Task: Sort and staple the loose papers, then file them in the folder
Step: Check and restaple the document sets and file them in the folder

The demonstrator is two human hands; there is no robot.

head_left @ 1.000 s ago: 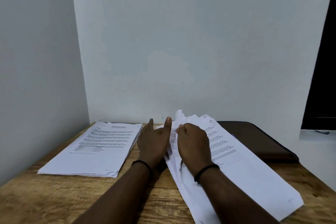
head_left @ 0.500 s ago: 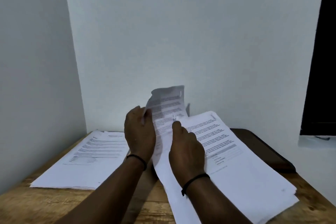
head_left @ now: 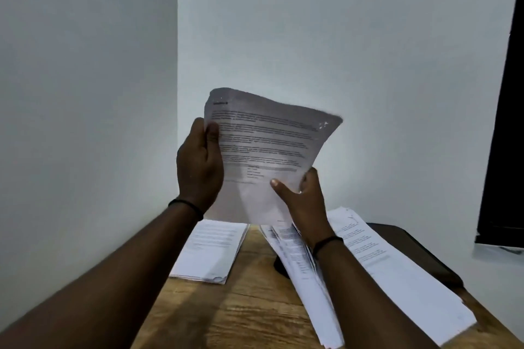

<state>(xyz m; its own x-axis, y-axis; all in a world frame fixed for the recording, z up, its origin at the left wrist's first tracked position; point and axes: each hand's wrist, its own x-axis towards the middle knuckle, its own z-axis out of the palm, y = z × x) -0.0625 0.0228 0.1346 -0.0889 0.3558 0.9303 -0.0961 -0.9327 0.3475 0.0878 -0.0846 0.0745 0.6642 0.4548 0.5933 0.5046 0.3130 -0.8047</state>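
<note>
I hold a printed sheet of paper [head_left: 263, 150] up in front of the wall, above the table. My left hand [head_left: 200, 164] grips its left edge, thumb on the printed face. My right hand [head_left: 302, 195] pinches its lower right part, thumb in front. Below on the wooden table [head_left: 249, 312] lie two heaps: a neat stack of papers [head_left: 211, 252] at the left and a fanned, slanting pile of loose papers [head_left: 382, 278] at the right. A dark brown folder [head_left: 419, 255] lies behind the right pile, partly covered by it.
White walls meet in a corner behind the table. A dark opening [head_left: 507, 122] with a pale ledge stands at the far right. A small dark object [head_left: 279, 265] peeks out under the left edge of the fanned pile.
Both hands rose from the right pile with one sheet, lifting it well above the table and turning its printed face toward me. The camera tilted upward.
</note>
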